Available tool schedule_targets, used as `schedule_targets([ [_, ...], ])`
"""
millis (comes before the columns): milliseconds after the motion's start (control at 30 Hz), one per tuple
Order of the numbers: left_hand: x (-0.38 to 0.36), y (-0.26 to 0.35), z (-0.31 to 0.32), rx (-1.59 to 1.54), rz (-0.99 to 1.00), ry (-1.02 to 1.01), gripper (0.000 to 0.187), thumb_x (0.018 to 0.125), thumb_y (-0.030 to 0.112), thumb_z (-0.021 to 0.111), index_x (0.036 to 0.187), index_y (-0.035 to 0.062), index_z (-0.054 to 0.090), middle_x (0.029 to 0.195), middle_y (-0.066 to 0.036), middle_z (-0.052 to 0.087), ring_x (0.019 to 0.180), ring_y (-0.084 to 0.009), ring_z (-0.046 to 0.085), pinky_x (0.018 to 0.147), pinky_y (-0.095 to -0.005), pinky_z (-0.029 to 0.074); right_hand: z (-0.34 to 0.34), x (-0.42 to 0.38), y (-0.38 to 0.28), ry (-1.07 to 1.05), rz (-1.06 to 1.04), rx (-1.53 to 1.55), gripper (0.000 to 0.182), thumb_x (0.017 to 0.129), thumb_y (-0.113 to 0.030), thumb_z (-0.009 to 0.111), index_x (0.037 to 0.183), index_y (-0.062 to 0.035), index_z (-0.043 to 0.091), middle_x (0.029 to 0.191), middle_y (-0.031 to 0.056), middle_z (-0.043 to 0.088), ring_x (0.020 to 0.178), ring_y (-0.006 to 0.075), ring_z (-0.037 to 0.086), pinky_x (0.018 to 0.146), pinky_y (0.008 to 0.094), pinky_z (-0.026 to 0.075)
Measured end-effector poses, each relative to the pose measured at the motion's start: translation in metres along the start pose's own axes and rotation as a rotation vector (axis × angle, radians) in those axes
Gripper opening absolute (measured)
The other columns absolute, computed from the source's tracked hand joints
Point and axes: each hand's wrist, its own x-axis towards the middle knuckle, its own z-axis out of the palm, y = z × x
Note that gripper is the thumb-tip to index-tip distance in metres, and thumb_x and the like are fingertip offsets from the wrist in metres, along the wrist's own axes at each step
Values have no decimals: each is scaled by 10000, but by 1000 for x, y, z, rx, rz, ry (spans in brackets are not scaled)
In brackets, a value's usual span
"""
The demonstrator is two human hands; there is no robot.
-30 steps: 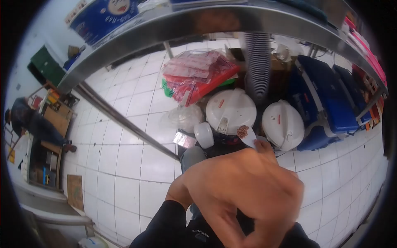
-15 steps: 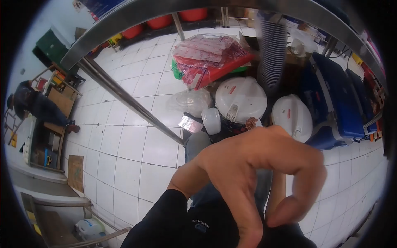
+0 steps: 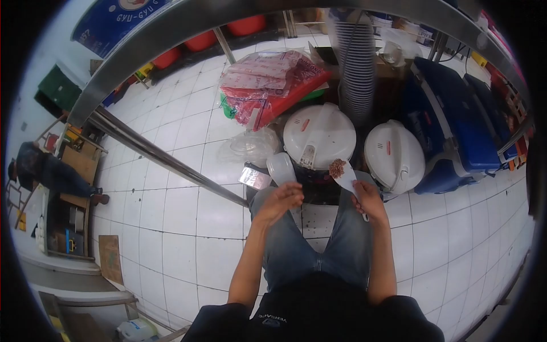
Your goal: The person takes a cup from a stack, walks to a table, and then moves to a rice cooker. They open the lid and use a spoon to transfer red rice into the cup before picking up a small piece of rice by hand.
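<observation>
My right hand [image 3: 370, 200] is closed around the handle of a white rice paddle [image 3: 345, 178]. A clump of brownish-red cooked grain [image 3: 337, 168] sticks to the paddle's tip. My left hand [image 3: 281, 200] hangs over my left knee, its fingers loosely bent with nothing seen between them. Its fingertips overlap the lower edge of a white plastic container [image 3: 280, 169] in this view. Just beyond the paddle stands a round white rice cooker [image 3: 319, 134] with its lid down. A second white cooker [image 3: 393, 154] is to its right.
A tall stack of cups [image 3: 358, 74] rises behind the cookers. Plastic-wrapped red packages [image 3: 273, 85] lie back left, near clear plastic bags [image 3: 250, 145]. A blue cooler box [image 3: 450, 125] stands right. A metal table frame [image 3: 165, 159] surrounds this spot; another person [image 3: 48, 168] is far left.
My left hand, large and close to the camera before, has dropped to beside the white container. My right hand and the paddle it holds are now uncovered. The view has shifted slightly.
</observation>
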Motion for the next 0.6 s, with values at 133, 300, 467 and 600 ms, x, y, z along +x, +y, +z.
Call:
schedule_targets([
  [133,-3,-43,-39,-335,-147,7,334,940,147,622,1251,62,535,1072,-50,625,936,-141,611,894,-321,502,1,1,-5,-9,-14,10,285,996,-297,495,931,-28,560,594,-13,473,448,41,385,373,208,286],
  [300,14,-50,-41,-301,-223,97,318,965,157,587,1270,86,531,1108,-47,622,964,-136,609,913,-337,505,-1,2,0,-14,-22,11,286,990,-300,506,909,-32,558,608,-9,498,446,40,417,367,205,291],
  [467,13,-54,-41,-291,-222,122,324,963,163,592,1272,90,532,1117,-49,620,982,-134,609,921,-338,503,-1,0,-2,-5,8,12,287,993,-300,503,918,-28,557,613,-8,501,444,40,415,367,206,294],
  [600,12,-54,-41,-282,-187,122,336,967,168,586,1286,86,521,1124,-53,617,990,-140,609,930,-338,500,-2,1,0,-24,-20,24,284,994,-301,503,932,-31,561,616,-7,506,442,40,415,370,205,297],
])
